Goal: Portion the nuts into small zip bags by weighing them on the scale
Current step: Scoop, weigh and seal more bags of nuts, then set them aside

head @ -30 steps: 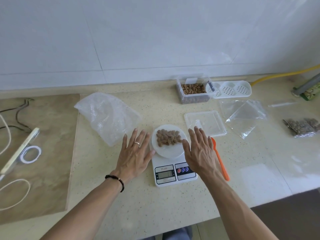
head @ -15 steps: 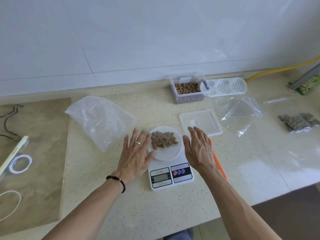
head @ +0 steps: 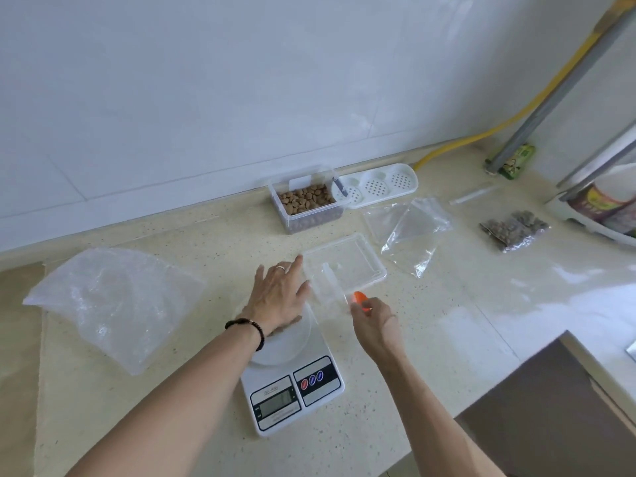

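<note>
A white digital scale (head: 292,387) stands on the counter with a white round plate (head: 285,344) on top. My left hand (head: 278,297) stretches flat over the plate with straight fingers. It hides most of the brown nuts (head: 292,324), and its fingertips reach the edge of a clear lid (head: 344,266). My right hand (head: 375,321) is curled round an orange spoon (head: 359,300) just right of the scale; only the spoon's end shows. A clear tub of nuts (head: 306,199) stands by the wall. Empty zip bags (head: 409,232) lie to its right, and a filled bag (head: 516,230) farther right.
A crumpled bubble-wrap bag (head: 113,301) lies left of the scale. A white perforated tray (head: 378,184) sits against the wall, with a yellow hose (head: 516,111) behind it. A white rack (head: 599,201) stands far right. The counter's edge (head: 516,359) drops off at lower right.
My head turned left and closer. The left hand moved from the counter to over the plate. The right hand left the scale's side and took hold of the orange spoon.
</note>
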A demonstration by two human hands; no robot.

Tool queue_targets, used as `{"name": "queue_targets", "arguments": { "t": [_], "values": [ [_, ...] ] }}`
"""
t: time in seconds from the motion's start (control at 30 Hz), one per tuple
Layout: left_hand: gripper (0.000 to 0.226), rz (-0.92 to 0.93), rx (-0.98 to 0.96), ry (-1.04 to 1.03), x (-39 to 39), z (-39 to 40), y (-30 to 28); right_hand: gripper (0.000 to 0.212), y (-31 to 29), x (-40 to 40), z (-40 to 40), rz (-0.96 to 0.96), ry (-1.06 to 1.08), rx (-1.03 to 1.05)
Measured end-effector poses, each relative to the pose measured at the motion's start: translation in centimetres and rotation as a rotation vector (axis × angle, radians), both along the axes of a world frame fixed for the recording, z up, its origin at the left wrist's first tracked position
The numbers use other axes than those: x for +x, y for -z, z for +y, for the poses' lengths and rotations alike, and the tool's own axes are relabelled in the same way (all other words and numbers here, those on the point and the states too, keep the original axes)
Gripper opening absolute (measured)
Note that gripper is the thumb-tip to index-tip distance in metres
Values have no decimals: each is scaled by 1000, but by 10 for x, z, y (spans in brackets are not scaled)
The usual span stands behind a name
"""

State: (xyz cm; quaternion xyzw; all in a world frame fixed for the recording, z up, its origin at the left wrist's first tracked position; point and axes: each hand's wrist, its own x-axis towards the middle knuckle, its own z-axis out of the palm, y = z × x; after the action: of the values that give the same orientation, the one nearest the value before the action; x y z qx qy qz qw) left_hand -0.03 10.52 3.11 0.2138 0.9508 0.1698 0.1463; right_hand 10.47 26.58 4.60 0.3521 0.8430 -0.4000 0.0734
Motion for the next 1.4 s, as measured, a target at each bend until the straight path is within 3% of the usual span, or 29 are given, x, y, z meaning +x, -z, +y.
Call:
{"name": "queue_targets", "arguments": {
  "t": [0.13, 0.47, 0.7, 0.97, 1.2, 1.4],
  "values": [
    [56, -181, 109, -34, -17, 15, -11, 19, -4, -4, -11, 48, 160, -433],
    [34, -82, 509, -146, -13, -20, -90, 12, -62, -31, -26, 334, 167, -645],
    [35, -174, 869, -273, 11, -34, -135, 14, -108, -28, -34, 447, 169, -858],
    [29, -124, 1026, -400, 29, -39, -161, 21, -141, -20, -42, 630, 152, -613],
    [25, -88, 1059, -333, 38, -44, -181, 25, -161, -12, -48, 644, -33, -328],
    [32, -95, 1089, -287, 43, -51, -188, 24, -163, -15, -54, 673, -50, -170]
  ]
}}
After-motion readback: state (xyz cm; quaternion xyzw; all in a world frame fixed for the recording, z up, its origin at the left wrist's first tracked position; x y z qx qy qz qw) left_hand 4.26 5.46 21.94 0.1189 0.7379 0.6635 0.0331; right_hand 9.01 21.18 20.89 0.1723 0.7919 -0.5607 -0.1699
